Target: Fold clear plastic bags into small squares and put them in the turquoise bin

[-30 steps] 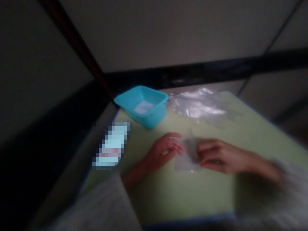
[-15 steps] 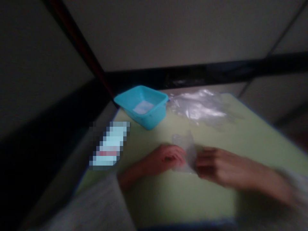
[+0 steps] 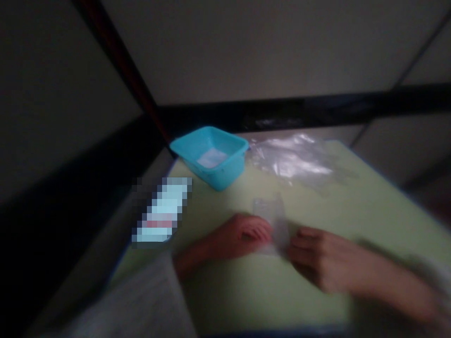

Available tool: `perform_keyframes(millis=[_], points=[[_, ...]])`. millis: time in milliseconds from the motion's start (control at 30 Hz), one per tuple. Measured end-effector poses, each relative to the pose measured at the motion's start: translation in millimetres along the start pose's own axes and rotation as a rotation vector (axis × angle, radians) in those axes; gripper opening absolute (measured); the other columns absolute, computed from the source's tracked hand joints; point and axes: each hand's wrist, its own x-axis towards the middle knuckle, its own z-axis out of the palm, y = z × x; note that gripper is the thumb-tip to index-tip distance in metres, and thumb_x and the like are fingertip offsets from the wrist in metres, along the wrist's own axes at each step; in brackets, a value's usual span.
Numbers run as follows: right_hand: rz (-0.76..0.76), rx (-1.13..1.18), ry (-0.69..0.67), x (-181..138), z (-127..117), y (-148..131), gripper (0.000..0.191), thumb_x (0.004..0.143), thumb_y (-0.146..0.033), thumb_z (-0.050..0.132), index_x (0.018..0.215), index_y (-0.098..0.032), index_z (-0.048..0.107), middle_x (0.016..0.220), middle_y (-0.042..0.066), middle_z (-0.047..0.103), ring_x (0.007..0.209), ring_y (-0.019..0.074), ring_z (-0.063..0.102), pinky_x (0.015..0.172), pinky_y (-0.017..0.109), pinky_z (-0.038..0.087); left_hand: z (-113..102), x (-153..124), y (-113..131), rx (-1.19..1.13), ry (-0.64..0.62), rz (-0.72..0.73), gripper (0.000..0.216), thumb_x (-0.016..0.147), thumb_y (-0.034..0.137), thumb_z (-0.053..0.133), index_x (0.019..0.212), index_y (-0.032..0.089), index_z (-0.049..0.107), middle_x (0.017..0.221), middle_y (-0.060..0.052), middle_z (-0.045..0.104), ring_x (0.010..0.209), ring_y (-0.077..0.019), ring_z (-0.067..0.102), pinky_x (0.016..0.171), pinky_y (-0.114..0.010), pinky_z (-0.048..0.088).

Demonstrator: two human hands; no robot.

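A small clear plastic bag lies on the pale green table between my two hands. My left hand rests on the table with its fingers curled and pinched on the bag's left edge. My right hand is blurred by motion; its fingers are closed against the bag's right edge. The picture is dim and soft, so the grip details are unclear.
A turquoise plastic tub with something white inside stands at the table's far left corner. A heap of clear plastic bags lies to its right. A pixelated flat item lies at the left edge. A dark rail runs behind the table.
Both hands have drawn nearer to me with the small bag, and its top edge has risen up from the table. My right hand has dropped lower right.
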Motion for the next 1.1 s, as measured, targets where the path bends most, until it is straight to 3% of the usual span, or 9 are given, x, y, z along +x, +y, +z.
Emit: perform_keyframes(millis=[333, 533, 833, 1000, 1100], points=[[0.065, 0.241, -0.015, -1, -9, 18, 0.027, 0.091, -0.011, 0.043, 0.072, -0.015, 0.061, 0.082, 0.007, 0.065, 0.081, 0.0181, 0.059, 0.076, 0.034, 0.045, 0, 0, 10, 0.118, -0.009, -0.009, 0.027, 0.067, 0.013, 0.063, 0.094, 0.01, 0.066, 0.088, -0.008, 0.071, 0.073, -0.0148, 0.064, 0.069, -0.025, 0.052], [0.175, 0.346, -0.006, -5, -11, 20, 0.023, 0.094, -0.018, 0.039, 0.091, -0.014, 0.062, 0.08, 0.009, 0.065, 0.075, 0.0165, 0.06, 0.068, 0.03, 0.046, 2, -2, 6, 0.271, -0.001, 0.136, 0.03, 0.06, 0.021, 0.074, 0.087, 0.014, 0.066, 0.087, -0.008, 0.069, 0.078, -0.018, 0.064, 0.075, -0.029, 0.051], [0.325, 0.43, -0.026, -10, -12, 27, 0.023, 0.096, -0.025, 0.036, 0.09, -0.016, 0.056, 0.065, 0.001, 0.058, 0.055, 0.0118, 0.052, 0.051, 0.024, 0.035, 7, -4, -3, 0.481, 0.069, 0.323, 0.011, 0.074, 0.017, 0.064, 0.084, 0.015, 0.065, 0.087, -0.008, 0.067, 0.079, -0.0165, 0.063, 0.072, -0.025, 0.05], [0.326, 0.398, -0.034, -12, -12, 30, 0.022, 0.096, -0.025, 0.037, 0.094, -0.016, 0.057, 0.069, 0.003, 0.061, 0.058, 0.0131, 0.056, 0.054, 0.025, 0.039, 5, -3, -3, 0.674, 0.112, 0.392, 0.015, 0.082, 0.01, 0.051, 0.076, 0.015, 0.064, 0.087, -0.007, 0.069, 0.08, -0.0152, 0.063, 0.076, -0.027, 0.049], [0.286, 0.368, -0.054, -12, -12, 31, 0.022, 0.092, -0.029, 0.047, 0.105, -0.014, 0.057, 0.084, 0.008, 0.066, 0.073, 0.0173, 0.062, 0.064, 0.028, 0.045, 4, -2, -4, 0.717, 0.112, 0.427, 0.016, 0.083, 0.011, 0.049, 0.076, 0.015, 0.062, 0.091, -0.008, 0.071, 0.085, -0.0163, 0.065, 0.081, -0.03, 0.05]])
